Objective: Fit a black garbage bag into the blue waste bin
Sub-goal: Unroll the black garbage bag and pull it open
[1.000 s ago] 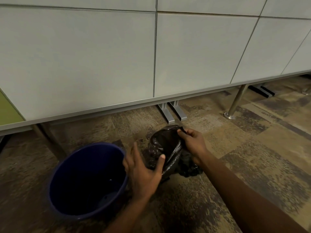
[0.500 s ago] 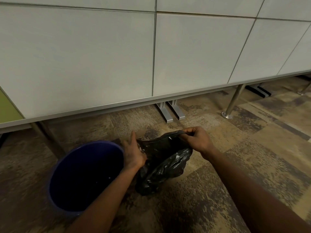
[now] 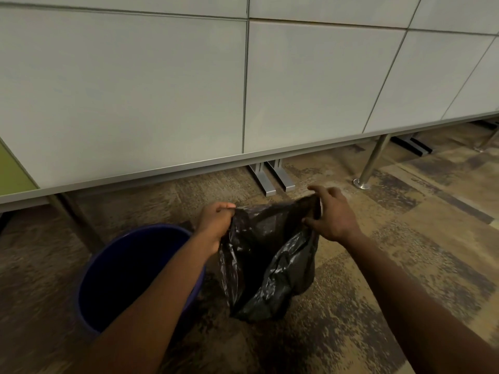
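A run of pale cabinet panels (image 3: 135,90) fills the upper half of the view, raised off a mottled brown carpet (image 3: 405,252) on metal legs, with a round steel leg (image 3: 374,161) at right and a pair of flat grey feet (image 3: 272,176) near the middle. On the carpet at lower left stands the blue waste bin (image 3: 113,268), upright, its dark inside hard to read; the left forearm crosses over its near right rim. Just right of the bin hangs the black garbage bag (image 3: 267,263), outside the bin, its mouth stretched between both hands and its crumpled bottom seemingly reaching the carpet. The left hand (image 3: 216,221) is clenched on the bag's left top edge, while the right hand (image 3: 333,215) pinches the right top edge between thumb and fingers.
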A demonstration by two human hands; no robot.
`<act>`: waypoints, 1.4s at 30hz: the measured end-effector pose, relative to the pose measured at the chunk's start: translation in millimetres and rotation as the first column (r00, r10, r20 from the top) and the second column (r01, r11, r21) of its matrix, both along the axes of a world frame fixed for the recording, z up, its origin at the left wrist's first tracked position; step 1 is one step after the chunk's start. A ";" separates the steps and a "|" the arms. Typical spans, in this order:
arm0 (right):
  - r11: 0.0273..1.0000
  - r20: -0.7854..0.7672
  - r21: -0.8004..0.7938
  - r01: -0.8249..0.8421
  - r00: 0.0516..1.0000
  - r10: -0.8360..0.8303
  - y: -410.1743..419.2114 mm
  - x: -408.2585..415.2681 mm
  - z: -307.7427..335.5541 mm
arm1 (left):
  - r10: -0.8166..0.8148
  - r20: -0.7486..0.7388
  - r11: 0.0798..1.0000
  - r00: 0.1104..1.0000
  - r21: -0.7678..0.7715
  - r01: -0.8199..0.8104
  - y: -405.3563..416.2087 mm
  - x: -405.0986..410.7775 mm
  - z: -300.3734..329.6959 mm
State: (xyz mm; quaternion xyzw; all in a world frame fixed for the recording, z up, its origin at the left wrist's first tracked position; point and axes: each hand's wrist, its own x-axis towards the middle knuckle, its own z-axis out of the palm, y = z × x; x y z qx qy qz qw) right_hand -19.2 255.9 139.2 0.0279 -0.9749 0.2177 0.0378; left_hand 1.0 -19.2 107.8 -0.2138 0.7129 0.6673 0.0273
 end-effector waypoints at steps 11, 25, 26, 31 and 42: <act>0.692 0.259 0.518 -0.503 0.863 0.433 -62.6 64.4 -21.1 | 0.023 0.045 0.983 0.999 0.182 -0.031 14.9 -8.3 38.3; 0.998 0.472 0.045 0.032 0.880 -0.050 -4.7 32.4 -59.9 | 0.026 0.049 0.991 0.998 0.130 -0.032 -10.1 7.6 33.4; 0.991 0.461 -0.031 0.133 0.881 -0.104 -3.4 31.9 -63.9 | 0.022 0.027 0.995 0.999 0.092 -0.025 -10.4 9.4 32.4; 0.650 0.558 -0.528 0.546 0.800 -0.219 -3.6 31.5 -67.2 | 0.021 0.010 1.000 1.000 -0.003 -0.021 -22.4 18.6 21.5; 0.333 0.705 -0.680 0.653 0.707 0.053 -12.2 25.2 -45.1 | 0.024 0.256 0.909 0.966 0.397 -0.127 -46.9 44.2 -5.4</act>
